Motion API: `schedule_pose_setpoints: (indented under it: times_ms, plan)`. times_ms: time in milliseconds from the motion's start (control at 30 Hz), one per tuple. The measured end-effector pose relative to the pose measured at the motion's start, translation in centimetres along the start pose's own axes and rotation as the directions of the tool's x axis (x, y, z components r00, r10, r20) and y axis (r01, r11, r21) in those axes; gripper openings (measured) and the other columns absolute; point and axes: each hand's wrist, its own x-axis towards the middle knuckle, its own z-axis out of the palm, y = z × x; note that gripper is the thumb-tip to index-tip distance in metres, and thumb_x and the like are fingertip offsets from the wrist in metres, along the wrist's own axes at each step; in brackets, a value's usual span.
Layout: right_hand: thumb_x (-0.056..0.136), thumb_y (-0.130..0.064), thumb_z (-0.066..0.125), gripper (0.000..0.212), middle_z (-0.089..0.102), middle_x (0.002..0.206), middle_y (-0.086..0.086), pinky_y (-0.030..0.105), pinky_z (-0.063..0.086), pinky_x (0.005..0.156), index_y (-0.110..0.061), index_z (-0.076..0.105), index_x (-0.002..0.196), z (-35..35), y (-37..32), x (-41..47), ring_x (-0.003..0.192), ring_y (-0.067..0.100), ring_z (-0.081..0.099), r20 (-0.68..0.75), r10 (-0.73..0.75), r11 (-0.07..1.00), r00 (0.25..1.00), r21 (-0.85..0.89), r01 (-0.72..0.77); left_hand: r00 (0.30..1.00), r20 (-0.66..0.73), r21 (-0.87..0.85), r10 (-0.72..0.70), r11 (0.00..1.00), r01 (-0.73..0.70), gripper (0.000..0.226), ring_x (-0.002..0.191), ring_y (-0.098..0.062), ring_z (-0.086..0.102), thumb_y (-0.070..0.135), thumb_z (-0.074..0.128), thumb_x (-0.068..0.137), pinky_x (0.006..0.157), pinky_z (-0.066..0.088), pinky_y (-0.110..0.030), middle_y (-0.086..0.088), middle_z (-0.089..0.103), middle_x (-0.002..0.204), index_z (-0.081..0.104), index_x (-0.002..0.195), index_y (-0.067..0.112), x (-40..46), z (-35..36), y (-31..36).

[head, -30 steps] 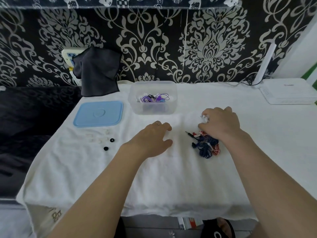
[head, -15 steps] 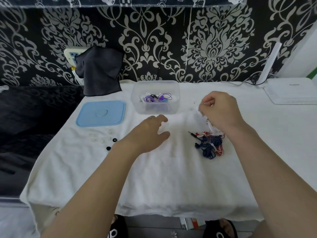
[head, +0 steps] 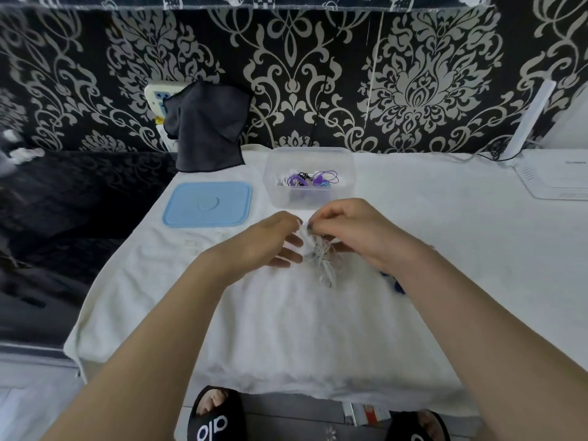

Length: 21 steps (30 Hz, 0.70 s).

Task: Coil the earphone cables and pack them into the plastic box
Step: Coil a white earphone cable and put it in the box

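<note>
At the bottom edge of the frame two black slippers (head: 216,415) poked out from under the bench (head: 318,329), the right one cut off by the frame and partly behind the forearm. The bench was draped in a soft, nubby white towel that hung over its near edge.

Just above centre, the two hands met. The right hand (head: 353,232) had its fingers curled, pinching the top of a white earphone cable (head: 323,261), whose loose loops dangled in a blurred bunch toward the towel. White on white, the cable was hard to separate from the cloth. The left hand (head: 270,238) lay beside it with fingers relaxed and mostly straight, tips at the bundle; whether they actually touched it I could not tell. Behind the right wrist only a sliver of a dark blue cable (head: 396,283) showed, the rest hidden by the arm.

Farther back, above the hands, stood the plastic box (head: 280,173), clear, rounded at the corners and open, with purple, black and white cables heaped inside. To its left lay a flat pale blue lid (head: 208,203) with a raised ring at its middle. A dark grey cloth (head: 206,127) hung at the upper left, covering part of a white socket strip. At the right edge a flat white device (head: 556,176) was cut off. Behind everything ran black wallpaper with a silvery damask pattern.
</note>
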Motion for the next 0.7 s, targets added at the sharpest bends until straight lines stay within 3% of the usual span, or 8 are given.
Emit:
schedule_pose_setpoints:
  times_ms: [233,300,367,467,567,700]
  plan:
    - [0.093,-0.01,0.062,0.015,0.069,0.09,0.009,0.033,0.06,0.074,-0.004,0.07,0.104,1.5,0.3,0.3,0.079,0.017,0.067,0.12,0.089,0.994,0.989,0.051,-0.096,0.998,-0.06,0.187,0.03,0.982,-0.019,0.019,0.077,-0.017,0.068,0.012,0.047,0.101,0.089,0.06,-0.041,-0.01,0.068,0.094,0.059,0.105,-0.001,0.0,-1.1,-1.5]
    - [0.092,-0.009,0.063,0.014,0.07,0.09,0.008,0.031,0.059,0.073,-0.006,0.07,0.103,1.5,0.3,0.2,0.08,0.017,0.067,0.099,0.075,0.997,0.992,0.0,-0.075,0.994,-0.089,0.248,0.061,0.968,-0.037,0.019,0.073,-0.014,0.062,0.013,0.049,0.099,0.078,0.061,-0.032,-0.011,0.066,0.091,0.059,0.102,-0.004,0.1,-1.5,-1.6]
    - [0.088,-0.012,0.066,0.012,0.071,0.09,0.004,0.034,0.059,0.078,-0.013,0.071,0.099,1.4,0.5,0.4,0.084,0.019,0.069,0.037,0.027,0.985,0.999,-0.171,-0.02,0.991,-0.105,0.29,0.081,0.956,-0.047,0.02,0.069,-0.008,0.061,0.017,0.053,0.098,0.068,0.054,-0.023,-0.01,0.073,0.091,0.061,0.103,-0.001,-0.1,-1.6,-1.5]
    - [0.084,-0.017,0.068,0.012,0.07,0.089,-0.006,0.025,0.053,0.074,-0.025,0.069,0.092,1.3,0.5,0.3,0.086,0.015,0.068,-0.022,-0.054,0.922,0.998,-0.384,0.041,0.993,-0.094,0.307,0.075,0.951,-0.043,0.018,0.08,-0.013,0.066,0.024,0.06,0.096,0.077,0.052,-0.029,-0.007,0.077,0.096,0.064,0.104,0.009,-0.3,-1.5,-1.3]
    - [0.082,-0.018,0.071,0.013,0.069,0.089,-0.008,0.017,0.041,0.06,-0.025,0.069,0.092,1.1,0.4,0.2,0.081,0.007,0.064,-0.058,-0.091,0.904,0.994,-0.425,0.058,0.997,-0.057,0.359,0.046,0.933,-0.022,0.014,0.082,-0.015,0.063,0.02,0.061,0.094,0.076,0.05,-0.029,-0.007,0.074,0.101,0.064,0.107,0.017,-0.5,-1.5,-1.2]
    - [0.077,-0.014,0.074,0.018,0.068,0.092,-0.003,0.02,0.044,0.058,-0.019,0.069,0.093,0.0,0.5,0.1,0.082,0.014,0.065,-0.135,-0.1,0.887,0.986,-0.461,0.027,1.0,-0.014,0.426,0.003,0.905,0.003,0.021,0.086,-0.013,0.06,0.018,0.055,0.094,0.073,0.047,-0.026,0.005,0.067,0.106,0.061,0.112,0.026,-0.8,-2.1,-1.1]
